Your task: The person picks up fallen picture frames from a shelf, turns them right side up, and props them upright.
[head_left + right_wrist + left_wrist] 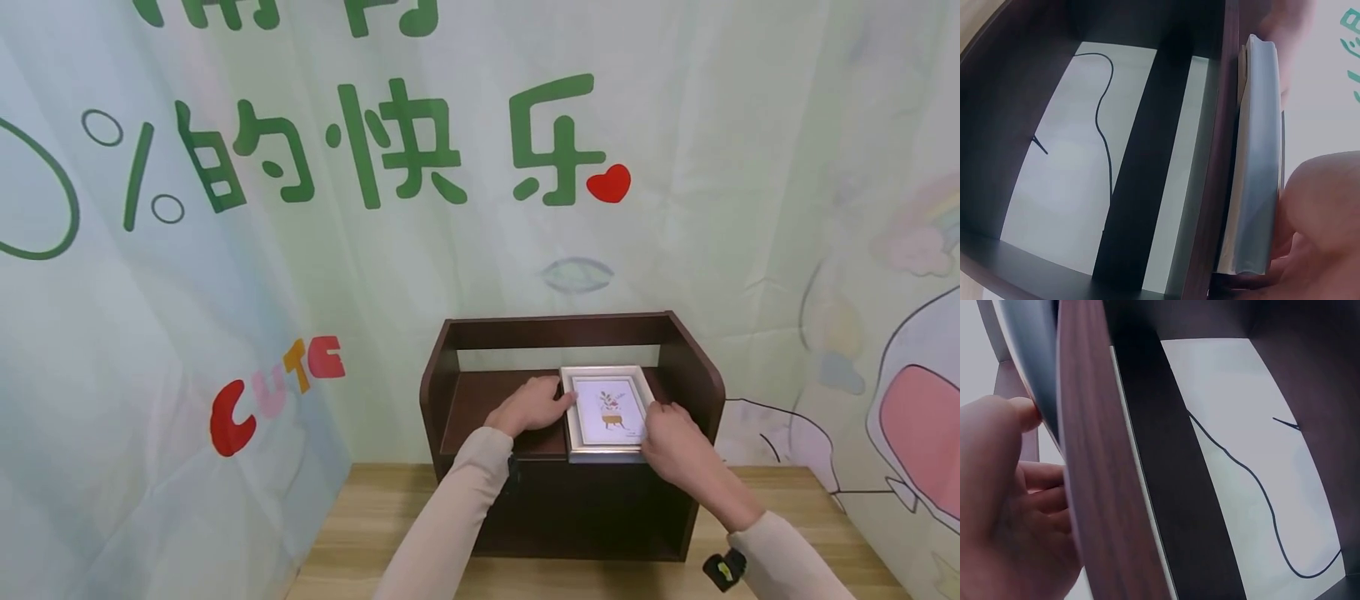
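A silver-rimmed picture frame (611,412) with a drawing of a potted plant lies face up on the upper board of a dark brown shelf unit (487,400), right of its middle. My left hand (528,408) holds the picture frame's left edge, thumb against the rim. At the right edge, my right hand (678,442) grips the frame with curled fingers. The left wrist view shows my left hand (997,506) beside the board, fingers partly hidden behind it. In the right wrist view, the picture frame's side (1259,162) sits along the board's edge, near my right hand (1322,212).
The shelf unit stands on a wood-grain table (375,508). Its side panel (693,375) rises close to my right hand, and a rail (555,332) crosses the back. A printed curtain (720,208) hangs behind and at both sides.
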Demonstrator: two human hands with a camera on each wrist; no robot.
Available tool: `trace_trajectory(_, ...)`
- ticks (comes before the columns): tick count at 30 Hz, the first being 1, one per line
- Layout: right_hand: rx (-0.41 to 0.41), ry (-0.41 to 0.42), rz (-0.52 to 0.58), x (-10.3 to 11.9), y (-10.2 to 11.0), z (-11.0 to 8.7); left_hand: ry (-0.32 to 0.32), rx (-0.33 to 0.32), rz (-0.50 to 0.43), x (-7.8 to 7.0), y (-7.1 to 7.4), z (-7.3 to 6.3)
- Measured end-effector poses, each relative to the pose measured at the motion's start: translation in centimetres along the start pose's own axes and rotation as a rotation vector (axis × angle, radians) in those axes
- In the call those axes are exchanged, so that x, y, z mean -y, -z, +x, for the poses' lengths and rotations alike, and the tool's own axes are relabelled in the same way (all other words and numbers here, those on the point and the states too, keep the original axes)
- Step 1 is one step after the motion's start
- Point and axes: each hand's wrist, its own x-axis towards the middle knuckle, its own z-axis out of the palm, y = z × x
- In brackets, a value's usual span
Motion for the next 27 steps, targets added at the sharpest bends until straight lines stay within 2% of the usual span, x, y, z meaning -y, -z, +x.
trace_trajectory(6,0.005,-0.042,0.038,0.07,0.06,0.3,0.035,-0.002,-0.029,-0.07,-0.02,-0.05)
trace_trajectory(11,0.036,-0.067,0.113,0.09,0.14,0.34,0.017,-0.013,-0.054,-0.07,-0.02,-0.1)
trace_trajectory(16,0.052,-0.099,0.177,0.0,0.17,0.24,0.017,-0.038,-0.121,0.13,-0.04,-0.31)
trace_trajectory(22,-0.007,-0.112,0.231,-0.16,0.19,0.08,0.034,-0.08,-0.229,0.37,-0.01,-0.47)
trace_trajectory(27,-0.081,-0.126,0.31,-0.28,0.16,-0.11,0.025,-0.159,-0.341,0.23,0.07,-0.55)
